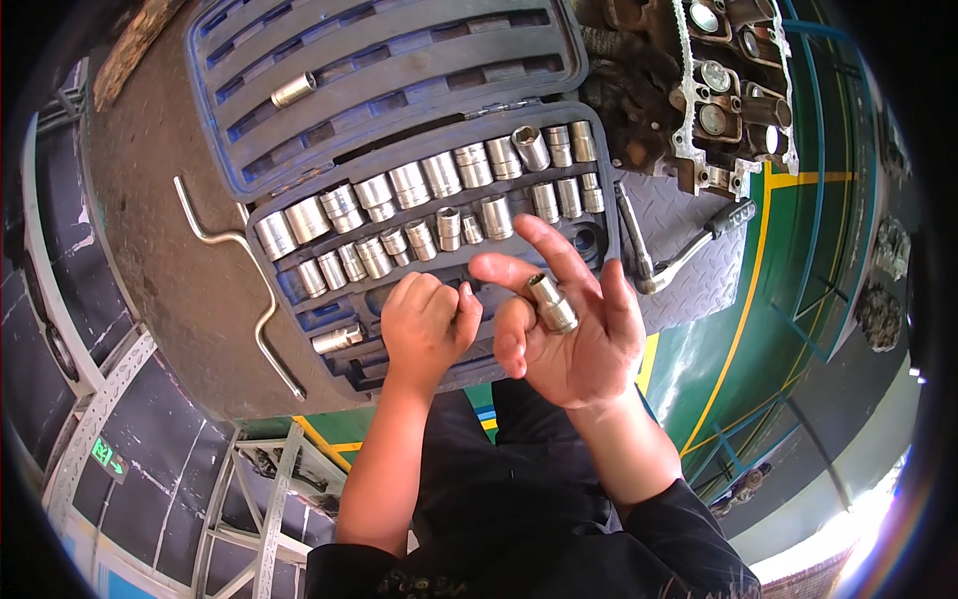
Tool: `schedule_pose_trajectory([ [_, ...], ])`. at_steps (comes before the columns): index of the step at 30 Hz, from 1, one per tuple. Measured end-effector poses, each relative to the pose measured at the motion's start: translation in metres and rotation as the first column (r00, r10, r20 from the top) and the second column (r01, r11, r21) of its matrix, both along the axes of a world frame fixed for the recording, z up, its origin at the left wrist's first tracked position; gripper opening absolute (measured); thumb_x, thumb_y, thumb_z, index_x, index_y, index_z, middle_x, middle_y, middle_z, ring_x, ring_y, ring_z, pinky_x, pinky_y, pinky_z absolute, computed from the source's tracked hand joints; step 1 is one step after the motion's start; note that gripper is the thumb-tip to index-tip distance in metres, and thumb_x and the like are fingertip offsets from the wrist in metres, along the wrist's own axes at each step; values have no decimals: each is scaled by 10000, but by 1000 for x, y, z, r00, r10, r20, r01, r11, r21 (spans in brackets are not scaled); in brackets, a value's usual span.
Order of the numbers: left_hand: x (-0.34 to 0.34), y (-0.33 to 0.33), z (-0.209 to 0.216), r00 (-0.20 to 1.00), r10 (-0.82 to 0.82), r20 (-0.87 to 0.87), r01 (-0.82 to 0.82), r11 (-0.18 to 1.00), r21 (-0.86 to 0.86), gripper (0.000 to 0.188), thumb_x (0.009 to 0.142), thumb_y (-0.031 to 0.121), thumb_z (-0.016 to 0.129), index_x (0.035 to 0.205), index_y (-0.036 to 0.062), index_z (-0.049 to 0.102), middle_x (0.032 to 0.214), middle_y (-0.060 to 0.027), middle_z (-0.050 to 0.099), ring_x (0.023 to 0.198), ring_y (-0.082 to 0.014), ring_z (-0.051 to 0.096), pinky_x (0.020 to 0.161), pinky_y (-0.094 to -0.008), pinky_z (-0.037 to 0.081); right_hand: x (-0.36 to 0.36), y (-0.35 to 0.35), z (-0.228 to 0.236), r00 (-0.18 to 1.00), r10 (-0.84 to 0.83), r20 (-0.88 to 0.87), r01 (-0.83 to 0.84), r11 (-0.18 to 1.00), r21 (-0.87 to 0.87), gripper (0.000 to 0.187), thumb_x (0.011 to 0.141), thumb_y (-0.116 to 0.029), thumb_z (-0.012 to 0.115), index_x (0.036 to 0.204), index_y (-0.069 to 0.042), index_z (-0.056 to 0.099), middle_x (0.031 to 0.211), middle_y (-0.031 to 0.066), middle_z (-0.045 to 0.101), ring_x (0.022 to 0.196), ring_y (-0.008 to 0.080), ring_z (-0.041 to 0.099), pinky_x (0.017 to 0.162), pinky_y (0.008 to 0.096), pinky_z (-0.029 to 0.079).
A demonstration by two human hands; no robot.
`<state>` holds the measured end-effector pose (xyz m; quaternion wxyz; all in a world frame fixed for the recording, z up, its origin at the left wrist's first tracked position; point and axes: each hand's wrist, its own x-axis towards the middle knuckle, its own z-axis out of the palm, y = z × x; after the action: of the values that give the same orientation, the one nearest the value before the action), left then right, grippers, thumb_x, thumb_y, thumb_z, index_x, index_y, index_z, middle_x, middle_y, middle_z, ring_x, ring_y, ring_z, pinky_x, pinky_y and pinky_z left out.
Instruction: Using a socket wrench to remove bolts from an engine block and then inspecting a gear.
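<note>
A chrome socket [552, 302] rests on the upturned palm of my right hand [589, 349], whose fingers are spread and partly curled around it. My left hand [427, 324] is closed just to the left, over the front part of the socket case [399, 371]; its inner side is hidden, so I cannot tell if anything is in it. Rows of silver sockets [409, 185] sit in the dark blue-grey case. One socket [529, 148] at the upper right stands tilted. A joint piece [337, 339] lies at the case's front left.
The opened lid [389, 70] carries one loose socket [293, 90]. A bent speed-handle [261, 260] lies left of the case. Ratchet handles [689, 255] lie right, on a diamond-plate surface [709, 290]. An engine cylinder head [733, 90] stands at the far right; wood [135, 50] lies far left.
</note>
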<state>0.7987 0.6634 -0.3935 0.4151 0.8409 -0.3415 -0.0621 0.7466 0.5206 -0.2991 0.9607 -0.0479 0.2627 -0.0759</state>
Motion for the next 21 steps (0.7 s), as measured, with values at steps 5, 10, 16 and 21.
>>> schedule_pose_trajectory([
  [5,-2,2,-5,1000,-8,16,8,1000,-11,282,686,24,678,669,82,402,605,-72,402,533,-282,460,463,-378,385,-4,2,0,995,26,94,-30,999,33,705,961,-520,304,1452,-22,210,1356,311,408,735,299,613,663,340,497],
  [10,-1,0,0,1000,-3,10,2,1000,24,274,682,24,683,654,76,415,608,-71,416,538,-283,468,463,-379,389,-5,4,-1,991,48,121,-38,996,-85,704,957,-502,320,1468,-39,179,1403,305,349,759,300,585,699,354,475],
  [16,-2,4,-2,995,-46,85,39,996,78,269,679,29,691,631,65,429,614,-73,439,547,-285,482,467,-378,393,-7,0,-3,977,93,193,-41,965,-260,694,929,-404,399,1481,-63,155,1442,297,288,795,293,574,717,354,462],
  [21,0,3,11,999,29,-34,-31,998,-52,203,692,20,665,653,52,468,633,-81,447,565,-286,483,484,-369,385,-12,-3,6,983,171,65,-127,894,-429,688,795,16,531,1403,-75,222,1460,278,261,916,290,606,772,359,474],
])
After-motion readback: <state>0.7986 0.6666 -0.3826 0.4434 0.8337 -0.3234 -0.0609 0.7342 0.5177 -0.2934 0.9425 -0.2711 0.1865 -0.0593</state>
